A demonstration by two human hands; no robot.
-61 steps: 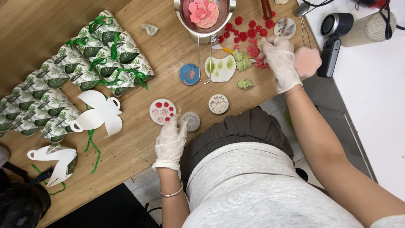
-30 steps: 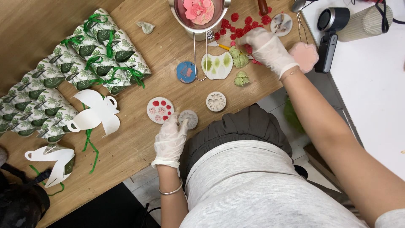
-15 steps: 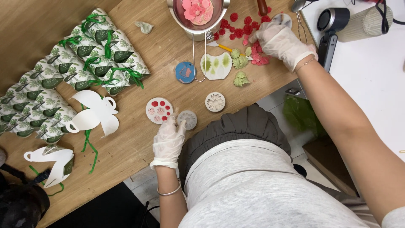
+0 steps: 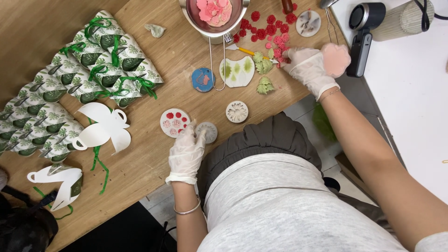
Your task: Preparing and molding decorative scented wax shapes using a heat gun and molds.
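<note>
While left hand (image 4: 186, 151) presses a mould (image 4: 175, 122), right hand (image 4: 310, 67) seemingly pinches roses (image 4: 275, 39).

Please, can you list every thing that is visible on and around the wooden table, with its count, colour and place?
Wooden table: one, brown, under everything.
Metal bowl: one, silver, top centre, holding pink pieces.
Small roses: many, red, right of the bowl.
Leaf shapes: several, green, near the roses.
Round moulds: several, white, one blue, table middle.
Folded boxes: many, white with green leaves and ribbons, left side.
Flat box blanks: two, white, lower left.
Pink lump: one, against the right hand.
Left hand: white glove, touching a mould.
Right hand: white glove, at the roses.
</note>
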